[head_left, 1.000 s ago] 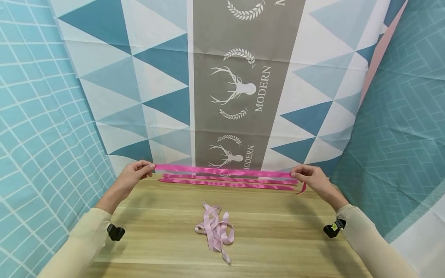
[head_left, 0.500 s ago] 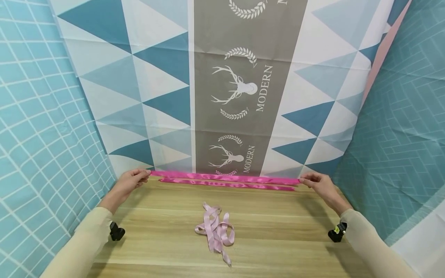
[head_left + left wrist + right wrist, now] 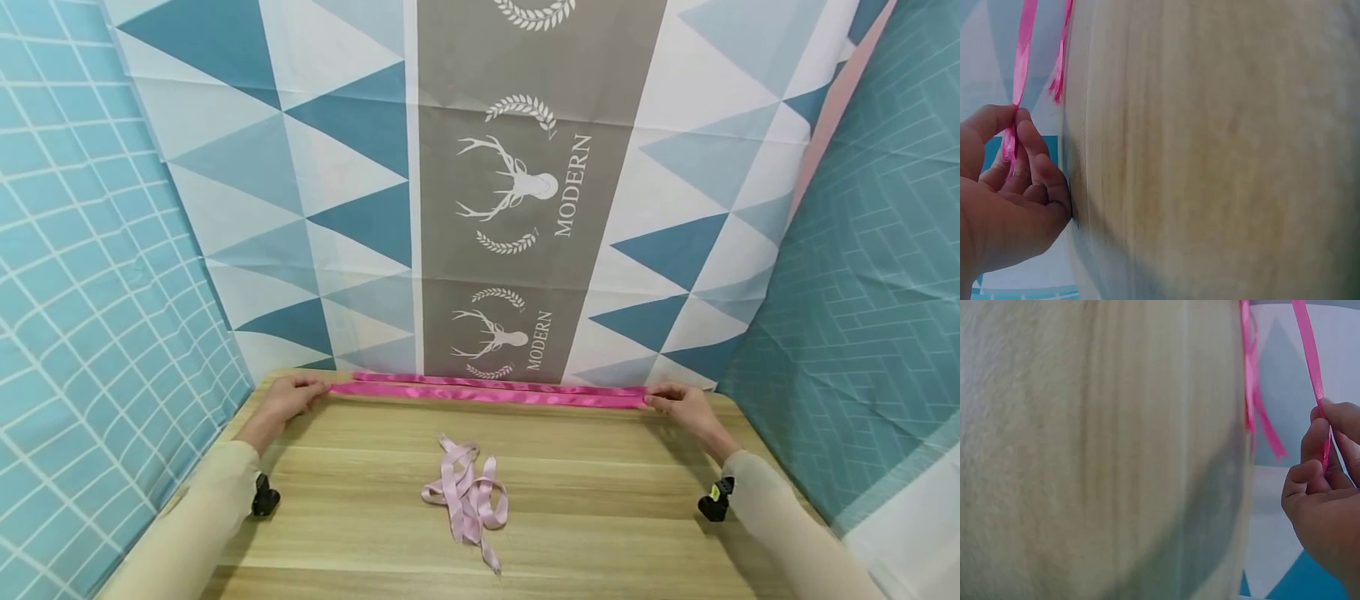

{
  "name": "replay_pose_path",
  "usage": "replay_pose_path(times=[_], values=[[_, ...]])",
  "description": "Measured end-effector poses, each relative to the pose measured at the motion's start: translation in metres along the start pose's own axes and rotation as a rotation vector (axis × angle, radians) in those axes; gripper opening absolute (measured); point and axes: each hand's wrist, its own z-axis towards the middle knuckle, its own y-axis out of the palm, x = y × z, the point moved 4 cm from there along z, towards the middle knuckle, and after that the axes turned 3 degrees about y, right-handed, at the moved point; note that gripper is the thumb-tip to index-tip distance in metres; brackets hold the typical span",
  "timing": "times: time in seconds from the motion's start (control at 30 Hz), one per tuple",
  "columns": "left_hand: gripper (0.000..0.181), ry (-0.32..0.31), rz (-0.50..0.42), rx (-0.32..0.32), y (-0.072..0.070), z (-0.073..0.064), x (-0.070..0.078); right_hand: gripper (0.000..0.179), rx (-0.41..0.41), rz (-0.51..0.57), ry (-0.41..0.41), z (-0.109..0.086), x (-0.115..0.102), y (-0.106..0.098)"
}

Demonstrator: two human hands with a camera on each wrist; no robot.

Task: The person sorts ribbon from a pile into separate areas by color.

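Observation:
A bright pink ribbon is stretched nearly straight between my two hands, across the table's far edge in the head view. My left hand pinches its left end between thumb and fingertips. In the left wrist view the ribbon's tail hangs inside the curled fingers. The right hand pinches the other end, also thumb against fingers. Just behind it in the head view shows another pink strand along the far edge. Loose pink ends hang there in the right wrist view.
A pale pink ribbon lies in a loose tangle on the wooden table, nearer to me. Patterned cloth hangs behind the table, with blue cloth on the left and teal cloth on the right.
Both hands have come down and nearer, bringing the stretched ribbon from above the strands on the far edge to over the front one. The pale ribbon stays put.

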Motion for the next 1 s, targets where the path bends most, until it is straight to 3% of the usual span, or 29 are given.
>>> replay_pose_path(times=[0.47, 0.7, 1.0], values=[[0.032, -0.038, 0.047, 0.038, 0.01, 0.005, -0.001, 0.023, 0.044, 0.001, 0.069, 0.003, 0.02, 0.009], [0.033, -0.05, 0.09, 0.057, 0.011, 0.011, -0.006, 0.018, 0.062, -0.072, 0.074, 0.007, 0.028, 0.011], [0.031, -0.069, 0.161, 0.045, 0.012, 0.006, -0.006, 0.014, 0.047, -0.123, 0.064, 0.01, 0.03, 0.018]])
